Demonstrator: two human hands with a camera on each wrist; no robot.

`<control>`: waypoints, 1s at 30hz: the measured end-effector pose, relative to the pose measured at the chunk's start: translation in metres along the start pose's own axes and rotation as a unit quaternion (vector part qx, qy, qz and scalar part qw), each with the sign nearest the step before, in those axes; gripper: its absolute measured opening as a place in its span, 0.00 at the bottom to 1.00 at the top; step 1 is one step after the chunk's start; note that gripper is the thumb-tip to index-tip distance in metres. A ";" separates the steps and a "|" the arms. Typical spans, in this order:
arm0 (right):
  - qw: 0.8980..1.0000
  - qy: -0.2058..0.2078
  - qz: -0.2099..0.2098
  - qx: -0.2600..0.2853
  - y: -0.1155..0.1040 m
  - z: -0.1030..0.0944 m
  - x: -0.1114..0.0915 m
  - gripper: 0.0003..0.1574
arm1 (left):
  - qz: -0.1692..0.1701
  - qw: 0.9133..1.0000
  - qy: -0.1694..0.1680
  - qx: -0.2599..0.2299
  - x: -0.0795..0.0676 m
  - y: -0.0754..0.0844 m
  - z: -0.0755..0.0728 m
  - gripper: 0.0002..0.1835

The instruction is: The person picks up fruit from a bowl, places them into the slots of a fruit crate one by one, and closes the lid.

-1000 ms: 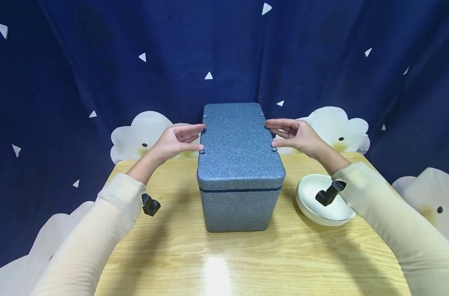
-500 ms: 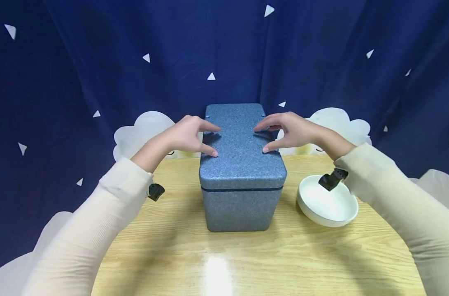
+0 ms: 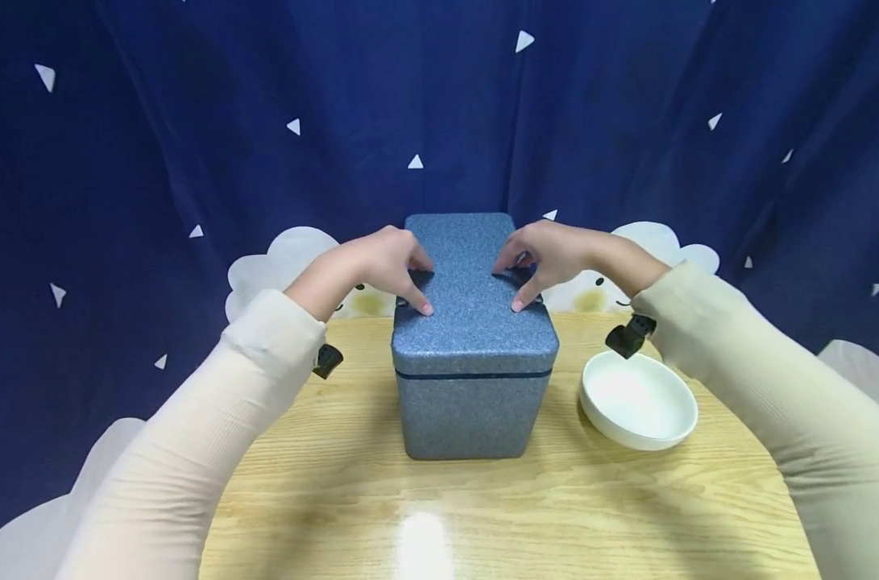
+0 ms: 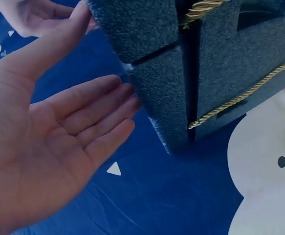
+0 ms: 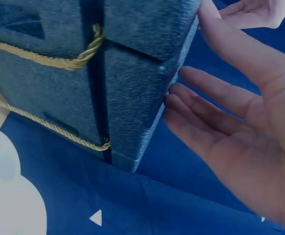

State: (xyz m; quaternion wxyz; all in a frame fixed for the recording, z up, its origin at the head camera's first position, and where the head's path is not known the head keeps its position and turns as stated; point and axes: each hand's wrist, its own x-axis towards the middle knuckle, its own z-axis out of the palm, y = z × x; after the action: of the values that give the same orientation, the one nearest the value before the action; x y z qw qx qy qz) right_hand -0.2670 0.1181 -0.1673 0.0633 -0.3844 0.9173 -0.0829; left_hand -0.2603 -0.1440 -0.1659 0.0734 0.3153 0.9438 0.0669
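Observation:
A blue-grey speckled foam box (image 3: pixel 471 423) stands on the table with its lid (image 3: pixel 474 334) on. My left hand (image 3: pixel 390 262) is over the lid's left part, thumb and fingertips on or just above its top. Opposite it, my right hand (image 3: pixel 551 256) is placed the same way over the right part. In the wrist views the fingers of both hands are mostly straight and grip nothing. Gold rope (image 4: pixel 245 95) runs along the box's side in the left wrist view, and more gold rope (image 5: pixel 49 129) shows in the right wrist view.
A white bowl (image 3: pixel 638 403) stands on the wooden table (image 3: pixel 323 491) right of the box, below my right forearm. A dark blue curtain (image 3: pixel 352 80) with white triangles and cloud shapes hangs close behind the box.
Both hands have moved inward from the lid's side edges onto its top, and their fingers now point more downward. Box and bowl have stayed in place.

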 end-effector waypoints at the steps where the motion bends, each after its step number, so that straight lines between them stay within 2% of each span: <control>1: 1.000 -0.005 0.002 -0.002 -0.001 -0.001 0.001 0.34 | -0.002 1.000 -0.004 0.006 0.000 0.001 -0.001 0.38; 9: 1.000 -0.012 0.016 -0.024 -0.005 -0.006 0.006 0.33 | -0.025 0.999 -0.021 0.036 0.002 0.007 -0.008 0.38; 22: 1.000 0.015 0.012 -0.017 -0.002 0.005 -0.005 0.32 | -0.022 0.999 -0.021 0.032 0.004 0.011 0.000 0.37; 30: 1.000 0.017 -0.001 -0.019 0.008 0.011 -0.004 0.32 | -0.023 0.999 -0.033 0.029 0.014 0.008 0.003 0.37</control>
State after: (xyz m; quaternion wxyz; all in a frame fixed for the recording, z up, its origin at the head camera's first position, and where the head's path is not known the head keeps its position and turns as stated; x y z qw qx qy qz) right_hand -0.2680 0.1257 -0.1791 0.0402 -0.3850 0.9192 -0.0721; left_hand -0.2664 -0.1292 -0.1694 0.0966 0.2971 0.9496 0.0271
